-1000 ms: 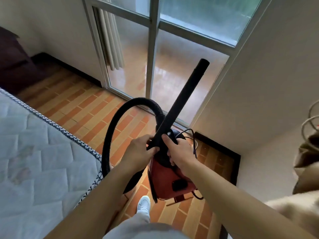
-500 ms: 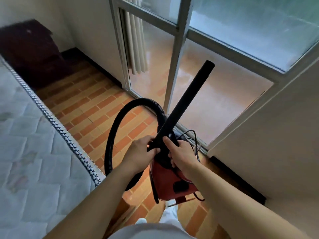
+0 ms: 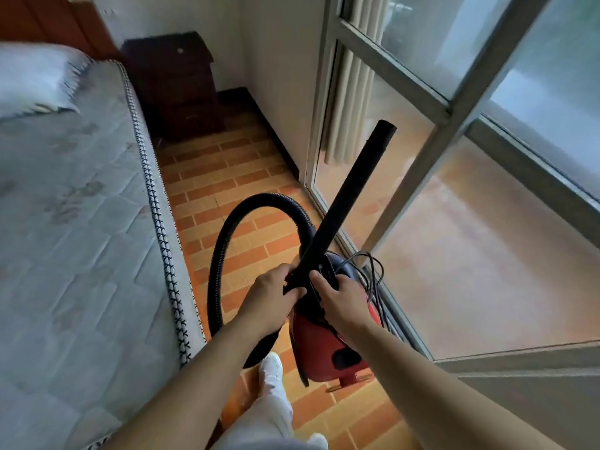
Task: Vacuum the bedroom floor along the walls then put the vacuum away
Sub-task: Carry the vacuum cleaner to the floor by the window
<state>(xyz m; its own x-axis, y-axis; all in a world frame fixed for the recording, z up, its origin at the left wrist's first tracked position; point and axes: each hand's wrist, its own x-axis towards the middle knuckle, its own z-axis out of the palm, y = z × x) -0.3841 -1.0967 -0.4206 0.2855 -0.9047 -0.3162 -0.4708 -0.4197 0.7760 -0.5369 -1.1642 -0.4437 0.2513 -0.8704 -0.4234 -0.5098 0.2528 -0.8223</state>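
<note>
Beside the bed (image 3: 81,222), the right hand (image 3: 341,298) keeps its grip clamped on top of the red vacuum (image 3: 324,345), while the left hand (image 3: 271,295) is clamped round the tube (image 3: 350,196), seemingly to steady it for carrying.

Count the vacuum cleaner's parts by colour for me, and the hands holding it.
Black: 3, hose, wand, cord
Red: 1, canister body, which has a black top
Hands: 2, left hand, right hand
Total: 6
</note>
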